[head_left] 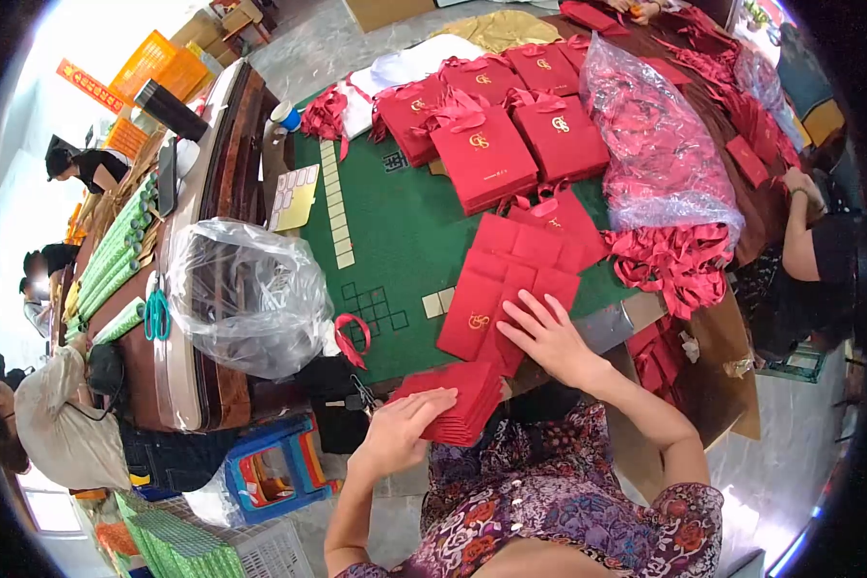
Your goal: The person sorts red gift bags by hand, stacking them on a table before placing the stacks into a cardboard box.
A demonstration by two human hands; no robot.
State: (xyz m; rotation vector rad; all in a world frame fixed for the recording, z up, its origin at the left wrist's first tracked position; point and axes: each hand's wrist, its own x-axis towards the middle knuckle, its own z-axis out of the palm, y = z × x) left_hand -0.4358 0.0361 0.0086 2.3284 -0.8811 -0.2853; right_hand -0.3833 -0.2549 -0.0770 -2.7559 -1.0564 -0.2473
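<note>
My left hand (402, 426) grips a stack of folded red paper bags (464, 405) at the table's near edge, its fingers across the top. Fingers spread, my right hand (549, 339) rests on a flat red paper bag (486, 303) with a gold logo. More flat red bags lie overlapped just beyond that hand. Farther back, several red gift bags (486, 159) with ribbon handles and gold logos sit in piles. On the right, a clear plastic sack (650, 144) is filled with red ribbons, and some ribbons (679, 265) spill from its mouth.
The table has a green mat (395, 231) with pale tiles. To the left are a clear plastic bag (250, 299), teal scissors (157, 313) and green rolls (116, 250). A cardboard box (718, 385) stands at right. Other people (63, 414) work around.
</note>
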